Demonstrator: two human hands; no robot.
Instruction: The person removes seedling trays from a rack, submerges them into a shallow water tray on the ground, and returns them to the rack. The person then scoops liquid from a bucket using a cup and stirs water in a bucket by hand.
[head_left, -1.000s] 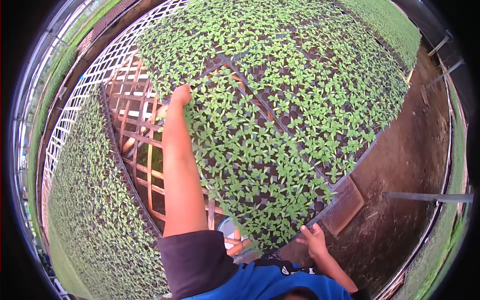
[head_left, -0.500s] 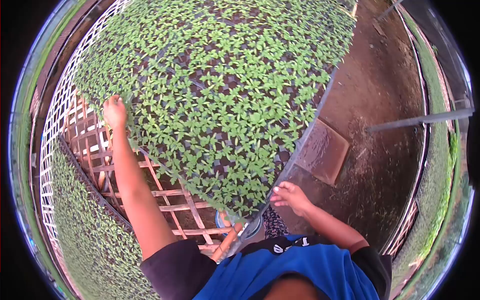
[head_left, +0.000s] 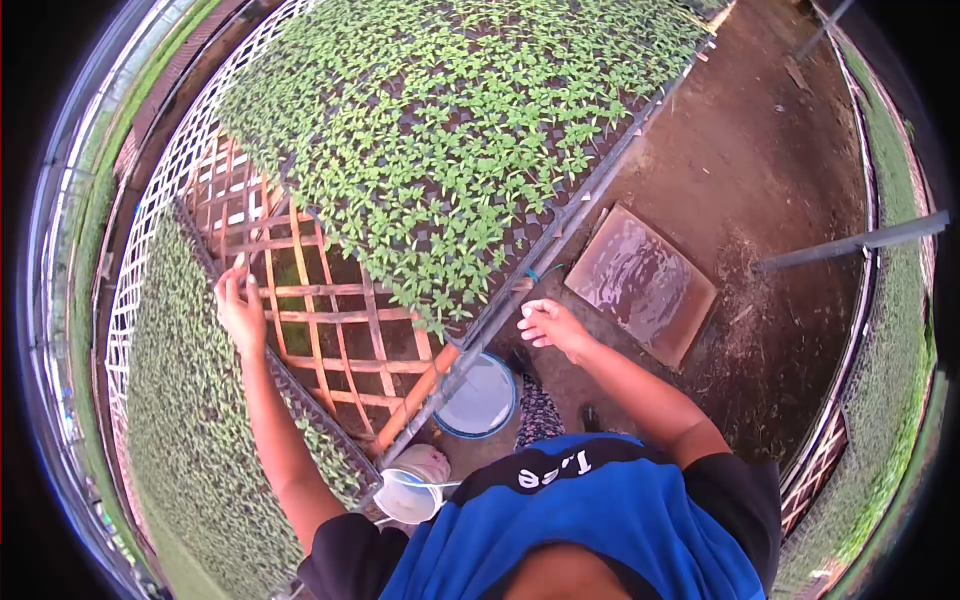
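Hovering left of the central seedlings (head_left: 440,180), the left hand (head_left: 242,315) has parted fingers; near those seedlings' front corner, the right hand (head_left: 556,328) curls loosely, fingers slightly apart.

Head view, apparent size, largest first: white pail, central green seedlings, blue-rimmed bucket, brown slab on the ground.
1. Central green seedlings
2. Brown slab
3. Blue-rimmed bucket and white pail, unranked: they look close in size.
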